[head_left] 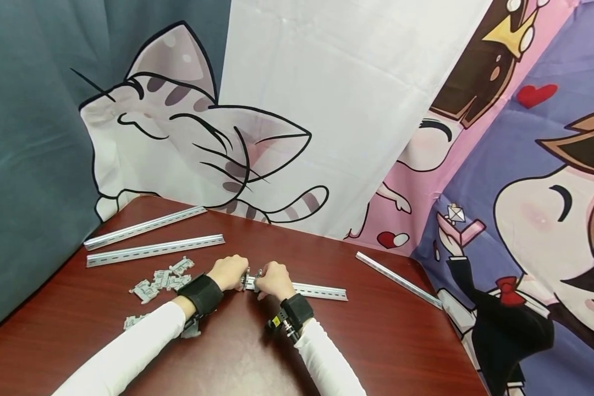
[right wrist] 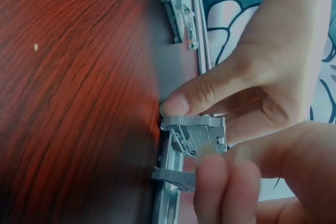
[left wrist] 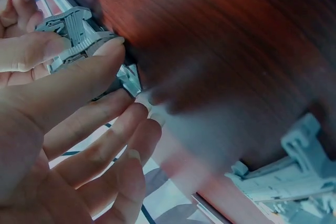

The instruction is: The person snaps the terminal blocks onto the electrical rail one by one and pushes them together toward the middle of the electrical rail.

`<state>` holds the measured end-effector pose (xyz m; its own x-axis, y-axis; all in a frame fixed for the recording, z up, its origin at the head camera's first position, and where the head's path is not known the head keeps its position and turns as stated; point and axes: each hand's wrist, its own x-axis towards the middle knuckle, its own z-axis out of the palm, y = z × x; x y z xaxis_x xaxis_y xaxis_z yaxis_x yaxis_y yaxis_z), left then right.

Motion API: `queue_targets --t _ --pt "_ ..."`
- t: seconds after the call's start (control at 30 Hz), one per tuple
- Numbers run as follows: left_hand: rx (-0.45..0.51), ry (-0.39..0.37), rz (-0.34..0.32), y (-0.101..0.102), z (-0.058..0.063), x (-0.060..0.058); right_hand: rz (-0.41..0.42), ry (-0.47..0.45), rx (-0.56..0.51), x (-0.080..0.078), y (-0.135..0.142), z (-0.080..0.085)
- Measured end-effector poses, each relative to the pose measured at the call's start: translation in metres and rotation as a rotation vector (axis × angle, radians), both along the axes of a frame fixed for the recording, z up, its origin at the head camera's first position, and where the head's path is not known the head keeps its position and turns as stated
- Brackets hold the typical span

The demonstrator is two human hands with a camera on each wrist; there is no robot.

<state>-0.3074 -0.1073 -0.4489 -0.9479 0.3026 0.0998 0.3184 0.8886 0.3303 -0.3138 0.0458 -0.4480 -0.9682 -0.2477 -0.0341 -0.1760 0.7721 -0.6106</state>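
Note:
A slotted metal DIN rail [head_left: 322,291] lies in front of both hands, running out to the right. At its left end my left hand [head_left: 230,272] pinches a grey plastic rail clip [right wrist: 197,132] between thumb and fingers. Close beside it my right hand [head_left: 275,281] pinches a second grey clip [right wrist: 176,177], its fingertips covering part of the body. Both clips stand upright across the rail [right wrist: 169,203], a small gap apart. In the left wrist view, the thumb of the left hand [left wrist: 79,124] presses the ribbed edge of its clip.
Several loose grey clips [head_left: 146,290] lie left of the left hand, with more [head_left: 133,320] by the left forearm. Two metal rails, a farther one [head_left: 146,226] and a nearer one [head_left: 153,251], lie back left. Another rail [head_left: 398,280] lies along the right table edge.

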Motion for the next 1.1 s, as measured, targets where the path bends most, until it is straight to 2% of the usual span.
queue_targets --t 0.1,0.33,0.53,0.77,0.9,1.1 --pt "0.018 0.003 0.001 -0.001 -0.003 -0.002 0.008 0.003 0.056 -0.003 -0.003 -0.001" --pt "0.054 0.002 0.004 -0.002 -0.008 -0.005 0.013 -0.054 0.155 -0.013 -0.009 0.002" --pt "0.084 -0.023 -0.002 -0.003 -0.006 -0.007 -0.017 -0.154 0.194 -0.019 -0.014 0.007" --pt "0.099 -0.060 0.014 -0.006 -0.008 -0.004 -0.033 -0.203 0.225 -0.018 -0.017 0.007" --pt "0.109 -0.073 0.010 -0.006 -0.009 -0.004 -0.024 -0.167 0.208 -0.015 -0.015 0.004" --pt "0.098 -0.067 -0.001 -0.008 -0.006 -0.007 -0.040 -0.083 0.118 -0.010 -0.014 0.000"
